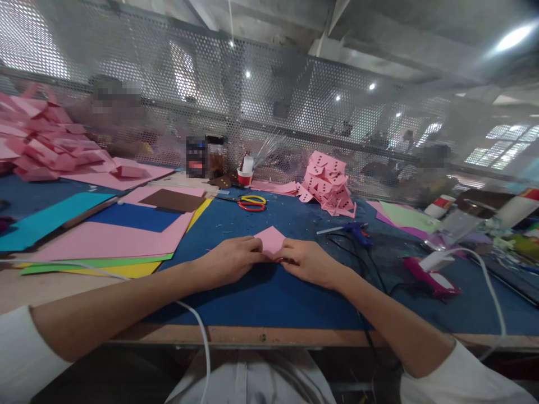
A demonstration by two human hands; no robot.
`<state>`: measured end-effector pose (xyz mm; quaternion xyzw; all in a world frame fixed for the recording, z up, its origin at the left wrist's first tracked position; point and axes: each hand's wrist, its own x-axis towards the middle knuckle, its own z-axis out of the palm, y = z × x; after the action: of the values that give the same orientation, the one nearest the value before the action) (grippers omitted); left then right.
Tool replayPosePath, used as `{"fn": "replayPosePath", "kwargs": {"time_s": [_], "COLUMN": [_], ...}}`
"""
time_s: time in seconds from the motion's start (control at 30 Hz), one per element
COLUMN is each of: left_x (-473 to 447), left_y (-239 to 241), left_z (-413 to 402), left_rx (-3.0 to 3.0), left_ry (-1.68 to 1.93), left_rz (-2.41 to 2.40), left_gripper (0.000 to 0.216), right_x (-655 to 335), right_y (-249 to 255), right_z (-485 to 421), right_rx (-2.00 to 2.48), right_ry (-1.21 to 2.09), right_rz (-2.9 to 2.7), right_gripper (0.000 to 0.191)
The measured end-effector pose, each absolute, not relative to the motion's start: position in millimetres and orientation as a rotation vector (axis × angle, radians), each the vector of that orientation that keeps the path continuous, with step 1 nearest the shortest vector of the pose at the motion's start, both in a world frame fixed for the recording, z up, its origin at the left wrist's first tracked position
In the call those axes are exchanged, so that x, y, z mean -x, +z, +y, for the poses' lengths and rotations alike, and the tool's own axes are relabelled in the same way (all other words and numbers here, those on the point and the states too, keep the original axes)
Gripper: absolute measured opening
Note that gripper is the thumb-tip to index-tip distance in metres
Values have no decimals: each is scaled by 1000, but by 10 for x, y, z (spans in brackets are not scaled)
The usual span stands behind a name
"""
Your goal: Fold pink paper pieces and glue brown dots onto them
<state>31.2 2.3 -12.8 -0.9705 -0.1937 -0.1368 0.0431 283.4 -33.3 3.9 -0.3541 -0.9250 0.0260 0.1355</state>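
Observation:
A small folded piece of pink paper lies on the blue table mat right in front of me. My left hand pinches its left edge with curled fingers. My right hand presses and grips its right edge, fingers closed on the paper. Both hands rest on the mat, and the paper's lower part is hidden between them.
Sheets of pink, blue, green and yellow paper lie to the left. Scissors sit behind the hands, next to a pile of pink folded boxes. A blue glue gun and a pink one with cables lie to the right.

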Motion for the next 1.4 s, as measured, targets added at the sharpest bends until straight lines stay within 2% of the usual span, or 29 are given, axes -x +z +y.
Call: {"fn": "replayPosePath", "kwargs": {"time_s": [0.53, 0.77, 1.03, 1.4], "left_x": [-312, -400, -672, -745], "left_y": [-95, -111, -127, -73], "left_z": [10, 7, 26, -49], "left_rx": [2977, 3137, 3046, 2954], "left_ry": [-438, -705, -828, -713], "left_rz": [-630, -863, -1408, -1499], "left_gripper": [36, 15, 11, 15], "right_x": [-2883, -2796, -2733, -2713], "right_y": [81, -30, -43, -50], "right_z": [-319, -237, -256, -252], "right_rx": [1064, 1244, 1308, 1336], "right_ry": [201, 375, 369, 418], "right_rz": [-2627, -2427, -2390, -2355], "right_gripper": [21, 9, 10, 8]}}
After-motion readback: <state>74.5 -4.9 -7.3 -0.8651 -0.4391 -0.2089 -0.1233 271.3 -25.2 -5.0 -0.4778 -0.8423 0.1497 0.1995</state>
